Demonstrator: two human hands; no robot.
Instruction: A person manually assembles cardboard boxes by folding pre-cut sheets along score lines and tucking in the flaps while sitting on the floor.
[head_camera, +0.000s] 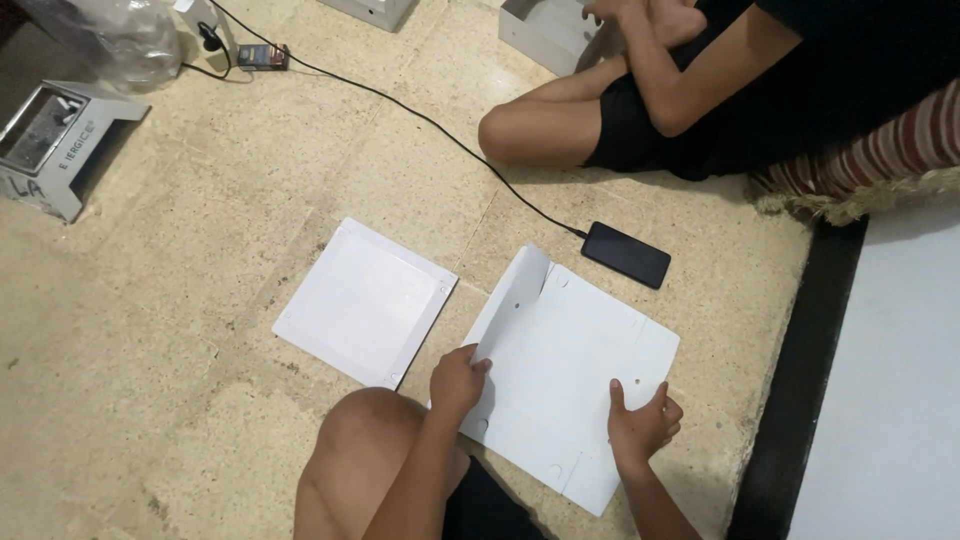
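Note:
A flat white die-cut cardboard sheet (565, 370) lies on the tiled floor in front of me, its left flap folded partly upward. My left hand (457, 381) grips the lower part of that raised left flap. My right hand (643, 424) presses on the sheet's right side near its edge, fingers curled. A second white sheet (365, 300), flat and square with folded rims, lies just left of the first one, apart from both hands. My bare knee (360, 440) is below it.
A black phone (626, 254) on a black cable (400, 105) lies beyond the sheet. Another person sits at the top right, knee (520, 130) bent. Grey metal boxes (50, 140) and a plastic bag (125, 40) stand at the top left. A dark step edge (800, 380) runs along the right.

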